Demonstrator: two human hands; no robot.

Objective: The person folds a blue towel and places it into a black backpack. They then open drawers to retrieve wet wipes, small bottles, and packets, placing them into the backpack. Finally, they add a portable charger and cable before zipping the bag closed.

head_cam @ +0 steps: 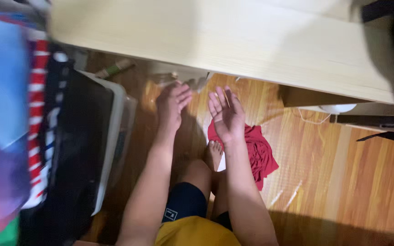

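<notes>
The pale wooden tabletop (pixel 233 41) spans the view just beyond both grips, its near edge almost touching the fingertips. The wood floor (pixel 343 173) lies below. To the left of the left grip sits a white bin (pixel 115 114) heaped with dark and striped clothing (pixel 42 118). A crumpled red cloth (pixel 261 152) lies on the floor directly under and slightly right of the right grip, well below it, beside a bare foot (pixel 214 152). The right hand (pixel 226 116) is the nearer one to it, its grip spread flat, palm up, holding nothing. The left hand (pixel 172 107) is also open and empty, fingers loosely extended toward the tabletop's edge.
</notes>
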